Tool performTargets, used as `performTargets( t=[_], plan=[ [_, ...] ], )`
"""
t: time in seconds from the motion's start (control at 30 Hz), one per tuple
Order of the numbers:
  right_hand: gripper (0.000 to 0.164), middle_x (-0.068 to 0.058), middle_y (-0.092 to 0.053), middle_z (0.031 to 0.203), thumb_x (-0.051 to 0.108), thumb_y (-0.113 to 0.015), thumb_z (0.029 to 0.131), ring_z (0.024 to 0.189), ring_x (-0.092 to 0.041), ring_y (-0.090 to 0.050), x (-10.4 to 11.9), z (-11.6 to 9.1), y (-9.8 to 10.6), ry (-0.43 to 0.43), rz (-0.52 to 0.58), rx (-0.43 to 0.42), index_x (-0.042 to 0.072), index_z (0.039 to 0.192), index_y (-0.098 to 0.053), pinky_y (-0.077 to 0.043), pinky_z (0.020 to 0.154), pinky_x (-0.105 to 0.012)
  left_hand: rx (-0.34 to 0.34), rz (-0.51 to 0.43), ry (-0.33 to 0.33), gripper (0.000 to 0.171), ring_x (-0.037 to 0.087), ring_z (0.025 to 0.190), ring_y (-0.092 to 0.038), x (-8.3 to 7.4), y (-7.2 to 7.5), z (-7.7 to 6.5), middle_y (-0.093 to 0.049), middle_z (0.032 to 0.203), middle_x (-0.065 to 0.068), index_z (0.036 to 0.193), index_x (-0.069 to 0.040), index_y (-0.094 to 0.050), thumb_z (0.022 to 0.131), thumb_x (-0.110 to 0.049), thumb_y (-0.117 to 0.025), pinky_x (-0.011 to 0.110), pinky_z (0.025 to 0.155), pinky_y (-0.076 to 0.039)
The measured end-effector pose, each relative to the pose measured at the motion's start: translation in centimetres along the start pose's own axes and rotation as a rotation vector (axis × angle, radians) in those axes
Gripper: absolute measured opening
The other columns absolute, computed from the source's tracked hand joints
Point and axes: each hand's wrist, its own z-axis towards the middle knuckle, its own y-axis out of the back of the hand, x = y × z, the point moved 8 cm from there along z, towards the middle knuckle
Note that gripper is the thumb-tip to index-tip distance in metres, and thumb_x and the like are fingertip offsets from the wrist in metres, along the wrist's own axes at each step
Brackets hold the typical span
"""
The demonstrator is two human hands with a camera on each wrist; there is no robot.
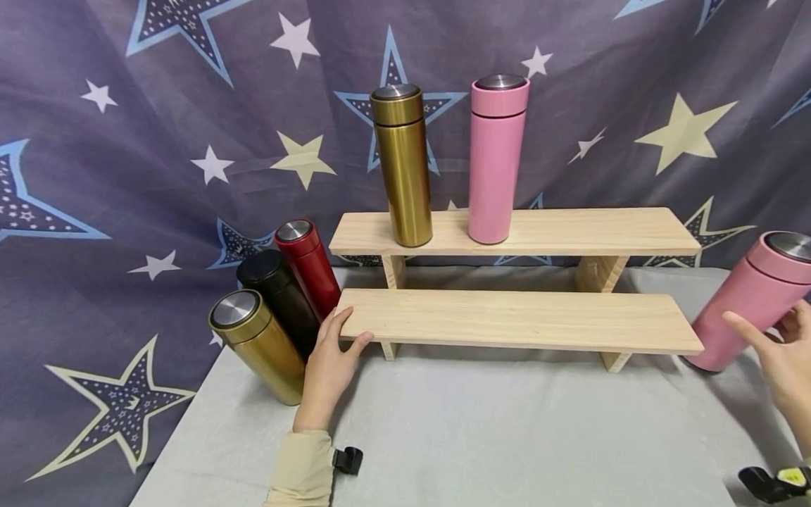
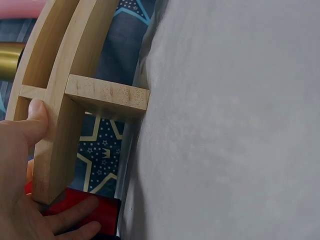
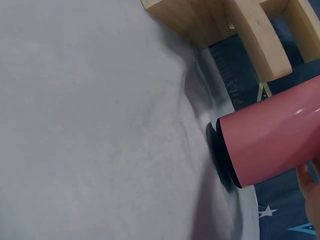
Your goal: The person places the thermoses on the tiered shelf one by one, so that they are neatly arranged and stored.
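Note:
My left hand (image 1: 329, 370) grips the left end of the lower board of a two-tier wooden shelf (image 1: 507, 320). In the left wrist view its thumb rests on the board and its other fingers reach round the end, beside a red thermos bottle (image 2: 107, 212). At the far right my right hand (image 1: 782, 359) holds a pink thermos bottle (image 1: 744, 317), thumb on its near side. That bottle's base is close to the tabletop; whether it touches cannot be told. A gold thermos (image 1: 405, 183) and another pink thermos (image 1: 497, 176) stand upright on the upper board.
Left of the shelf stand a gold bottle (image 1: 269, 359), a black bottle (image 1: 285, 303) and the red one, close together. A pale cloth (image 1: 494, 429) covers the table. Behind hangs a dark star-patterned curtain (image 1: 209, 91).

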Motion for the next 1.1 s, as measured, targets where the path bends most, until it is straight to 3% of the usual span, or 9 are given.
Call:
performTargets(
  t=[0.1,0.4,0.5,0.63,0.73,0.83,1.1],
  plan=[
    [0.058,0.005,-0.064,0.101,-0.021,-0.067,0.077,0.090,-0.003,-0.058,0.2,-0.4,0.3,0.015,0.122,-0.002,0.015,0.122,-0.062,-0.044,0.074,-0.005,0.001,0.002,0.004,0.072,0.045,0.134,-0.042,-0.1,0.0,0.0,-0.026,0.161,0.007,0.151,-0.026,-0.042,0.090,-0.060,-0.061,0.064,0.104,-0.034],
    [0.062,0.005,-0.063,0.109,-0.023,-0.064,0.077,0.096,-0.003,-0.058,1.7,-1.7,0.4,0.118,0.033,0.083,0.010,0.130,-0.061,-0.044,0.077,-0.005,0.006,0.003,0.004,0.074,0.044,0.134,-0.042,0.0,0.0,-0.1,-0.026,0.161,0.007,0.151,-0.025,-0.041,0.090,-0.062,-0.060,0.065,0.103,-0.034],
    [0.062,0.004,-0.064,0.111,-0.024,-0.064,0.076,0.097,-0.004,-0.058,1.2,-1.7,0.7,0.137,0.079,0.125,0.008,0.130,-0.060,-0.045,0.078,-0.006,0.007,0.005,0.004,0.074,0.044,0.134,-0.042,0.0,0.0,-0.1,-0.026,0.161,0.007,0.152,-0.026,-0.041,0.090,-0.062,-0.059,0.065,0.103,-0.034],
    [0.061,0.006,-0.065,0.110,-0.021,-0.067,0.076,0.096,-0.003,-0.059,-0.8,-0.9,1.9,0.196,-0.006,0.152,0.008,0.130,-0.059,-0.044,0.078,-0.007,0.007,0.007,0.004,0.074,0.044,0.134,-0.042,-0.1,0.0,-0.1,-0.026,0.161,0.007,0.152,-0.025,-0.041,0.090,-0.061,-0.060,0.065,0.103,-0.034],
    [0.063,0.011,-0.064,0.112,-0.016,-0.070,0.077,0.098,0.000,-0.058,-2.6,-0.1,3.1,0.244,-0.172,0.151,0.011,0.133,-0.058,-0.043,0.080,-0.008,0.008,0.009,0.004,0.074,0.045,0.133,-0.043,-0.1,0.0,-0.1,-0.026,0.161,0.007,0.152,-0.025,-0.041,0.090,-0.061,-0.060,0.066,0.102,-0.034],
    [0.065,0.011,-0.063,0.114,-0.016,-0.070,0.078,0.101,0.000,-0.058,-3.3,0.1,3.6,0.251,-0.192,0.176,0.010,0.136,-0.056,-0.041,0.082,-0.009,0.007,0.007,0.004,0.074,0.044,0.133,-0.043,-0.1,0.0,0.0,-0.026,0.161,0.007,0.152,-0.026,-0.041,0.090,-0.061,-0.060,0.065,0.103,-0.034],
    [0.061,0.015,-0.062,0.110,-0.021,-0.063,0.079,0.100,0.001,-0.057,0.8,-3.5,2.1,0.282,-0.195,0.185,0.013,0.130,-0.058,-0.040,0.084,-0.009,0.006,0.006,0.003,0.072,0.046,0.133,-0.043,-0.2,0.0,-0.1,-0.026,0.161,0.007,0.151,-0.025,-0.041,0.091,-0.059,-0.061,0.066,0.102,-0.034]
  ],
)
